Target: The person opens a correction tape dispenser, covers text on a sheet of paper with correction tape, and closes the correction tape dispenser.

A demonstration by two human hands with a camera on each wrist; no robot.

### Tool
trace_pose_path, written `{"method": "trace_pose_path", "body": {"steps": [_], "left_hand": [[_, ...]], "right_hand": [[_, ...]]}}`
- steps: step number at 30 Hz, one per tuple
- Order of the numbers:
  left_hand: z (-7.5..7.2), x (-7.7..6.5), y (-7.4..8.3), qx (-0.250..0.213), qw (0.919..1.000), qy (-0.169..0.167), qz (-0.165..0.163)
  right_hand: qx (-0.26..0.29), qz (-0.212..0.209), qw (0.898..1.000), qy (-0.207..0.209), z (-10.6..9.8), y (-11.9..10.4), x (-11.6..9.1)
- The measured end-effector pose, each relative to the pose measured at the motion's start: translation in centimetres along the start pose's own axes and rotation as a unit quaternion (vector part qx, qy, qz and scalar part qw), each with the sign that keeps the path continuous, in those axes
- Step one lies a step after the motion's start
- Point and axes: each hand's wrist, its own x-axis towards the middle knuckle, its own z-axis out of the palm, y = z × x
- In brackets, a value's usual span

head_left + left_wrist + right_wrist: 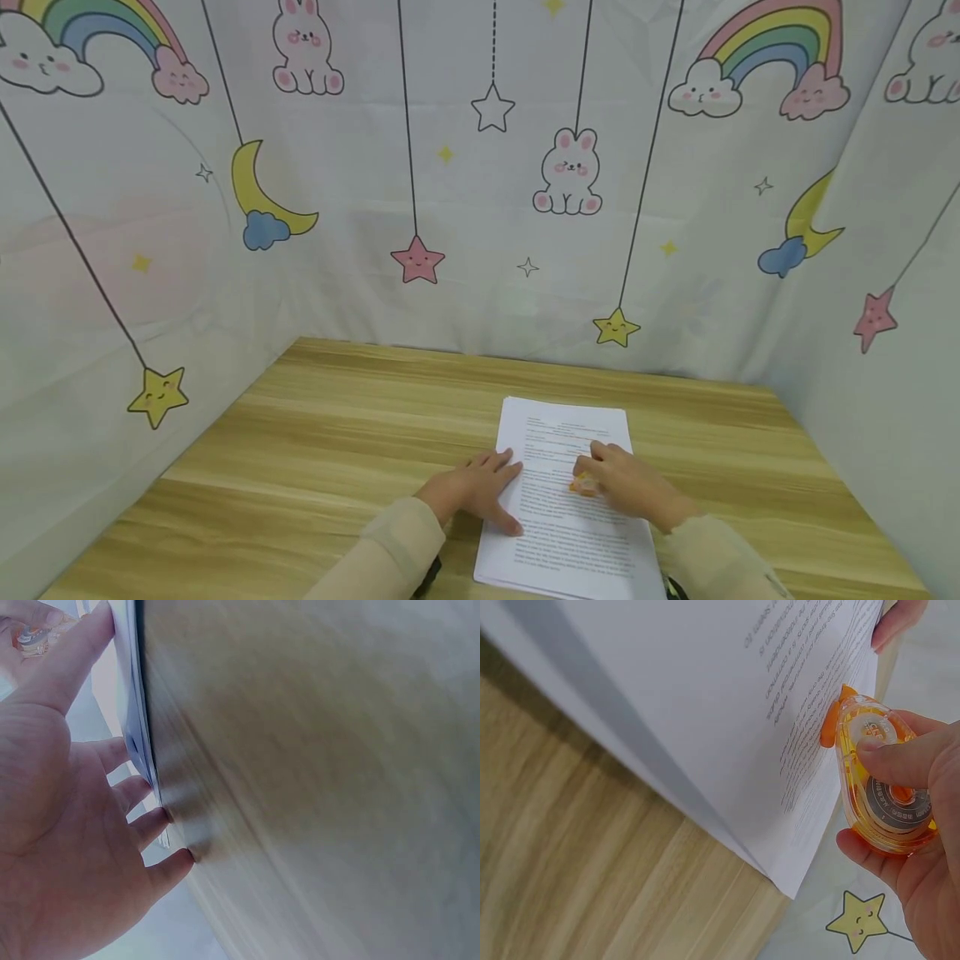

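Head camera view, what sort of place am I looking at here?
Probably a screened-off tabletop workspace, perhaps a booth: a wood-grain table enclosed by cartoon-print sheeting, with printed papers on it.

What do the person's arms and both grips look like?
Left sleeve and right sleeve: long, cream; a greyer band crosses the left. Left grip and right grip: bare hands, no gloves. Dark item beside each sleeve, mostly hidden.

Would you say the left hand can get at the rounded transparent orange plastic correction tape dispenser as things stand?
Probably not: the left hand is near, touching the white printed paper stack, but the right hand grips the dispenser.
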Motion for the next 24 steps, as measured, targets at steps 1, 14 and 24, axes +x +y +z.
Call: {"method": "trace_pose_path", "body": {"steps": [1,14,24], "left_hand": [[0.0,0.0,0.0,0.000,1.0000,0.001,0.001],[-0.3,-0.5,0.3,-0.009,0.9999,0.004,0.003],[-0.1,-0.2,0.1,-0.007,0.9999,0.006,0.008]], "right_hand": [[0.002,-0.002,1.000,0.002,0.1,0.1,-0.1],[0.077,0.055,0.995,0.020,-0.7,1.2,-0.7],[0.155,0.175,0.971,-0.049,-2.3,1.8,-2.5]]}}
